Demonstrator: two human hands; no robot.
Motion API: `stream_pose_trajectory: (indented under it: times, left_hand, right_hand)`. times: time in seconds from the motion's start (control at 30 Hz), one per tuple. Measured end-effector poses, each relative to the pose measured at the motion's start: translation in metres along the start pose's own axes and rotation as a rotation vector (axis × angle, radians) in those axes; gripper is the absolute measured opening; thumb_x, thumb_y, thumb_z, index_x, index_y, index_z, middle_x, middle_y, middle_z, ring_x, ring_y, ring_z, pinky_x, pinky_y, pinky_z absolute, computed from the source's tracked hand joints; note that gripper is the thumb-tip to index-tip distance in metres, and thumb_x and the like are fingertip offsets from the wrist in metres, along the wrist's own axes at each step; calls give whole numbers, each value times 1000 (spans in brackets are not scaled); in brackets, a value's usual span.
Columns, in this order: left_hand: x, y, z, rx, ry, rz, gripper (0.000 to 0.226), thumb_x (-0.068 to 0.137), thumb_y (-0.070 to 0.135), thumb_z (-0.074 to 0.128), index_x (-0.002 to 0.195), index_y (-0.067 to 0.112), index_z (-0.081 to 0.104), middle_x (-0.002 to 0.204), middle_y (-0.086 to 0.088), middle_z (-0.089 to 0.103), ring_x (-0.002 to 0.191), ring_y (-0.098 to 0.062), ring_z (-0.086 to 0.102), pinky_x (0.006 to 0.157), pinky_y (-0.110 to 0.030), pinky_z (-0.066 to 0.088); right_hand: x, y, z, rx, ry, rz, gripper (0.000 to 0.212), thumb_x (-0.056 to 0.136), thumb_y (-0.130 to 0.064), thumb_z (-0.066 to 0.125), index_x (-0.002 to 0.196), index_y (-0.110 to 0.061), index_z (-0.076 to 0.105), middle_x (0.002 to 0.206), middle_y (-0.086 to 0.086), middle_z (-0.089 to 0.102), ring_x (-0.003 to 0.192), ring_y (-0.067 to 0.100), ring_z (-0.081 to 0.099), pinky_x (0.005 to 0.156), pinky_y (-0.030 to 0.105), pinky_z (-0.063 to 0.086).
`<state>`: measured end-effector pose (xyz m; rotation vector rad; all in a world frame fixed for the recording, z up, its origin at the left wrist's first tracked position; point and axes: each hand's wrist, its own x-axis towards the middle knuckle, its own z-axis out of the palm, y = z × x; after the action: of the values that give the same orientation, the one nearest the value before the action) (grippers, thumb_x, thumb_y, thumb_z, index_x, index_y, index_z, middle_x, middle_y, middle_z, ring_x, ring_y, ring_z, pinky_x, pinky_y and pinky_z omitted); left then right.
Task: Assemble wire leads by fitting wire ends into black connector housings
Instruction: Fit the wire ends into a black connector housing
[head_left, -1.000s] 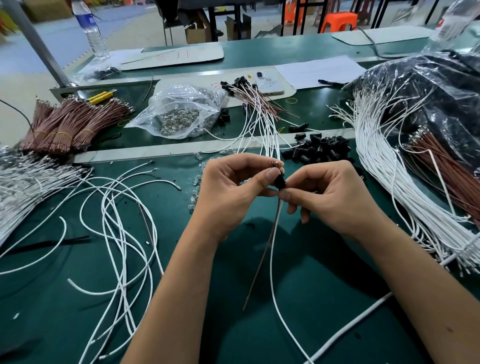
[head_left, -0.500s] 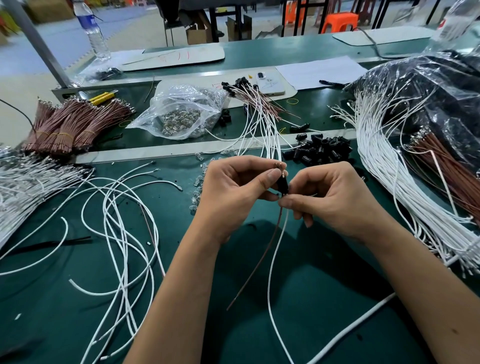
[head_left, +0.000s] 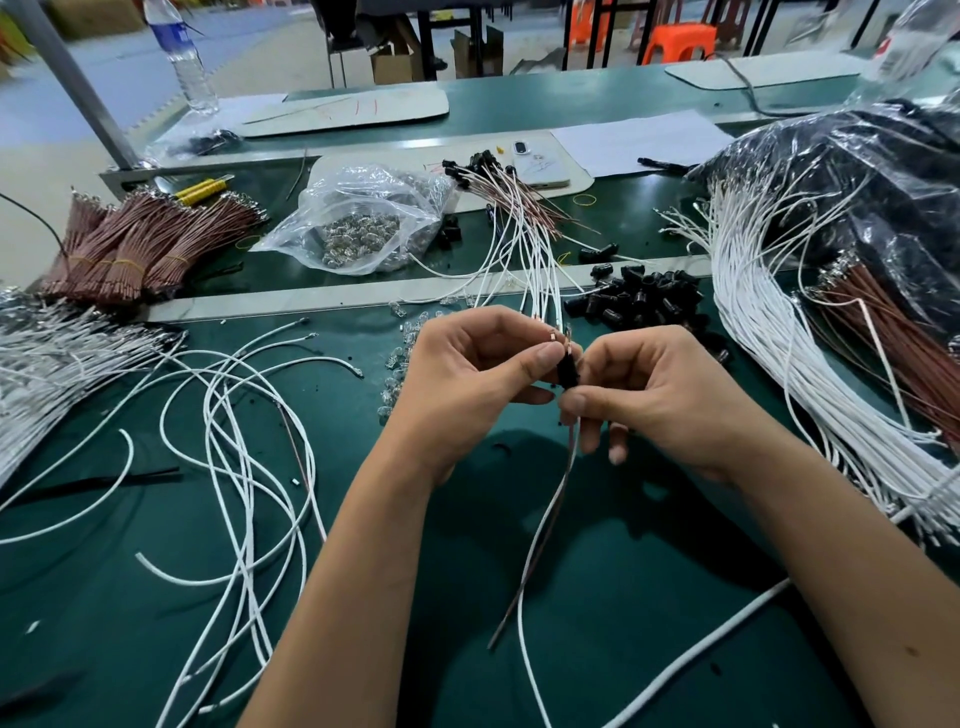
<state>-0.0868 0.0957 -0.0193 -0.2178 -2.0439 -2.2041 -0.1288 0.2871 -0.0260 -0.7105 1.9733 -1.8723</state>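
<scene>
Two bare hands meet above a green table (head_left: 597, 613). The left hand (head_left: 467, 384) and right hand (head_left: 660, 400) both pinch one black connector housing (head_left: 567, 370) between thumb and fingertips. A white wire (head_left: 530, 561) and a brown wire (head_left: 543, 538) hang from it toward the viewer. A pile of loose black housings (head_left: 636, 301) lies just behind, with white wire bundles (head_left: 769, 332) at right.

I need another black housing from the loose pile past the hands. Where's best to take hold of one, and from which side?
Probably pinch one on the near edge of the black housing pile, across its short body, coming from above and the near side. Those lie loose at the fringe, while white leads cross the pile's left side. The right hand is nearest, but now pinches the housing being assembled.
</scene>
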Motion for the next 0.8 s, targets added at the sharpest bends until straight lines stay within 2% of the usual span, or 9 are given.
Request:
stream_pose_trajectory:
  times: [0.1,0.2,0.37,0.5,0.63,0.8]
  left_hand:
    - [0,0,0,4,-2,9,9,84,-4,76,91,-1,72,94,-15,78,83,-24,74,71,-32,61]
    - [0,0,1,-1,21,7,10,82,-6,77,86,2,73,93,-15,78,83,-25,75,72,-32,61]
    - [0,0,-1,-37,67,-20,11,83,-9,74,85,1,71,92,-14,79,78,-21,75,69,-26,58]
    - [0,1,-1,-45,78,-40,9,85,-8,73,85,0,70,90,-15,78,77,-21,75,69,-26,58]
    - [0,3,4,-27,105,-46,8,85,2,77,82,1,70,88,-26,74,74,-22,73,68,-29,60]
    - [-2,4,7,4,112,-47,12,88,-2,73,80,5,68,89,-27,73,77,-26,71,70,-36,63]
  right_hand:
    - [2,1,1,9,25,5,17,74,-15,84,74,-6,70,68,21,69,51,23,66,45,26,54]
    - [2,2,1,18,34,14,17,74,-14,84,76,-4,71,65,15,69,53,22,67,48,26,56]
    - [0,1,-3,62,19,32,18,82,-15,78,90,0,77,81,19,74,62,25,71,55,29,60]
    - [1,1,-2,52,43,30,18,80,-14,78,88,1,77,78,20,73,60,24,70,53,28,60]
    - [1,1,-3,14,35,18,12,79,-13,79,84,-1,77,69,14,72,59,22,70,53,27,59]
    - [1,1,-4,3,10,8,14,77,-16,80,82,-3,76,67,15,70,58,21,70,53,26,59]
